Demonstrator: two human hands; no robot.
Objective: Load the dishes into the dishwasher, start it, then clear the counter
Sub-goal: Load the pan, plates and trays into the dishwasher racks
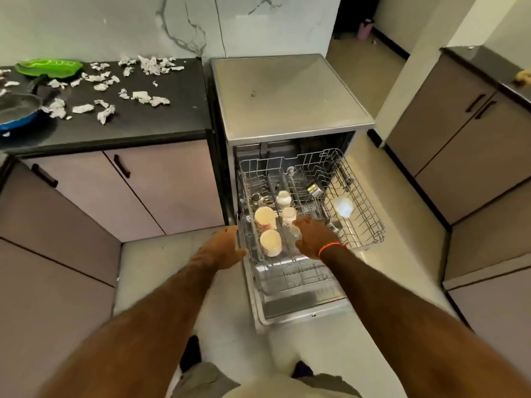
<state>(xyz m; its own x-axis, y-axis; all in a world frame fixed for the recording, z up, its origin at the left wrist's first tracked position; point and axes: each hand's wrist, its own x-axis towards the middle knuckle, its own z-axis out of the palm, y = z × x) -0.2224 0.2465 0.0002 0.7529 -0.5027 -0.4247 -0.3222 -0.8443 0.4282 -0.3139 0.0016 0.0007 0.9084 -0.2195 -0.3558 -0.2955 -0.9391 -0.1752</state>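
Dishwasher (290,96) open, door (298,307) flat, upper rack (363,196) drawn out. In the rack: upturned cups (265,218), a small glass (295,234), a clear bowl (343,206) to the right. Left hand (222,248) at the rack's left front corner, fingers curled over the edge; grip hard to confirm. Right hand (311,234) inside the rack, fingers around the glass. On the black counter (161,116) at left: scattered paper scraps (106,90), green plate (48,67), blue pan (17,110).

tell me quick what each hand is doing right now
Left hand: open, at the left edge of the upper rack, holding nothing.
Right hand: reaching over a clear glass; grip cannot be told.
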